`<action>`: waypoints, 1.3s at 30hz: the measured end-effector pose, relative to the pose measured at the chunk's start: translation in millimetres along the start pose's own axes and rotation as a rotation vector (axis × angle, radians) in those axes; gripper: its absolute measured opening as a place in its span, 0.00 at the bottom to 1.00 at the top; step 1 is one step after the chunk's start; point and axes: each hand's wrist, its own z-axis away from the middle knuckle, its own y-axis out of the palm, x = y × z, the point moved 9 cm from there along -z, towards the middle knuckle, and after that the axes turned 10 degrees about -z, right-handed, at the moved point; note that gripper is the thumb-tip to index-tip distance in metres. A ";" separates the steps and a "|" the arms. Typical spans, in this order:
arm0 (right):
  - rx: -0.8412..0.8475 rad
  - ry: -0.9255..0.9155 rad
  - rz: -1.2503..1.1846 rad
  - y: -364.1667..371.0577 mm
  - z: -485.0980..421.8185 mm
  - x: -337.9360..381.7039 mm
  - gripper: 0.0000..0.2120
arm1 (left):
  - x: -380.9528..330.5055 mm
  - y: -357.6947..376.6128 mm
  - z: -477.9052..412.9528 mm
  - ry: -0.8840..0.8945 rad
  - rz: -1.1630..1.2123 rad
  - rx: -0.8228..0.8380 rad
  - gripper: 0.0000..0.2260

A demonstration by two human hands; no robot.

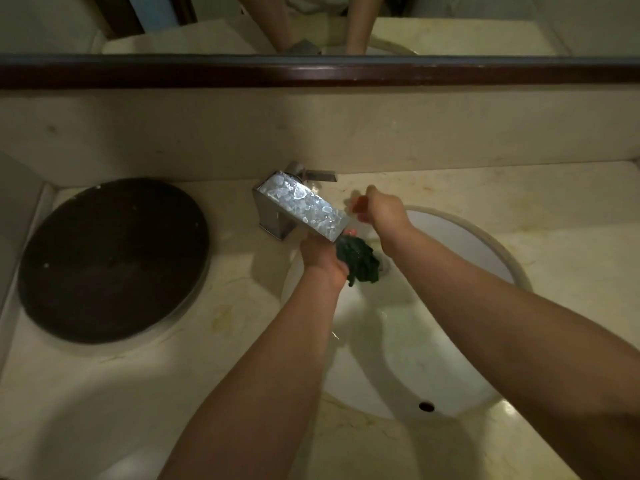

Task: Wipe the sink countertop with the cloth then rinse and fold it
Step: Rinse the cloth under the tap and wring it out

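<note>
Here left hand (pixel 320 252) clamped bunched cloth (pixel 358 259) under faucet (pixel 301 206) spout, over sink (pixel 460 233) back rim; right hand (pixel 382 209) fingers loosely apart beside handle (pixel 320 174). Risk: hard flow could splash countertop (pixel 519 202), undoing wipe.

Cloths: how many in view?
1. A dark green cloth, bunched in the left hand under the faucet spout, over the sink. The right hand is empty. None visible on the countertop.
</note>
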 end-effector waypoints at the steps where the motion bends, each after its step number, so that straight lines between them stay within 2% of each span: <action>1: 0.047 -0.066 -0.014 4.2 -0.2 15.3 0.17 | -0.2 2.8 0.7 -0.003 -0.003 0.023 0.04; 4: 0.187 -0.222 0.013 21.7 3.9 44.9 0.13 | 3.4 4.8 4.9 -0.018 0.023 0.024 0.08; 7: 0.274 -0.316 0.111 34.6 17.8 59.1 0.13 | 5.6 3.8 13.1 -0.026 0.056 0.003 0.10; 11: 0.210 -0.399 0.231 34.1 31.5 59.1 0.19 | 1.2 0.6 26.8 -0.035 0.060 -0.060 0.12; 13: 0.241 -0.431 0.268 29.8 37.2 56.7 0.22 | 2.5 -1.7 33.1 -0.019 0.078 -0.095 0.12; 16: 0.386 -0.245 0.079 7.4 31.1 38.3 0.19 | 11.7 -2.7 44.3 -0.015 0.076 -0.148 0.13; 19: 0.344 0.096 -0.048 -36.0 17.2 -12.5 0.21 | 29.6 2.2 64.8 -0.085 0.003 -0.146 0.12; 20: 0.381 0.229 -0.085 -44.9 19.1 -34.1 0.24 | 34.9 6.5 73.7 -0.103 -0.005 -0.133 0.12; 22: 0.543 0.486 -0.181 -53.9 35.5 -71.5 0.31 | 41.6 19.7 90.1 -0.097 0.018 -0.082 0.14; 24: 0.729 0.656 -0.275 -63.4 56.7 -94.2 0.37 | 42.6 42.6 107.0 -0.063 0.047 0.001 0.14; 27: 1.118 0.705 -0.294 -74.3 97.9 -91.5 0.42 | 44.9 76.9 131.2 -0.033 0.019 0.109 0.13; 29: 1.309 0.704 -0.306 -84.7 126.5 -76.6 0.45 | 47.5 89.6 143.4 -0.024 -0.056 0.126 0.14; 31: 1.380 0.684 -0.303 -96.1 141.1 -64.1 0.42 | 47.7 96.9 150.4 -0.001 -0.119 0.111 0.17; 34: 1.341 0.684 -0.190 -113.2 138.1 -56.6 0.27 | 49.9 107.4 156.1 -0.011 -0.175 0.096 0.19; 36: 1.290 0.596 0.092 -123.2 133.0 -54.5 0.18 | 52.1 111.0 159.2 -0.015 -0.252 0.072 0.19; 38: 1.227 0.457 0.423 -129.5 130.6 -48.7 0.05 | 53.4 112.0 161.5 -0.021 -0.314 0.045 0.18; 39: 1.163 0.365 0.556 -131.8 126.7 -43.9 0.10 | 52.8 110.9 161.5 -0.022 -0.316 0.017 0.18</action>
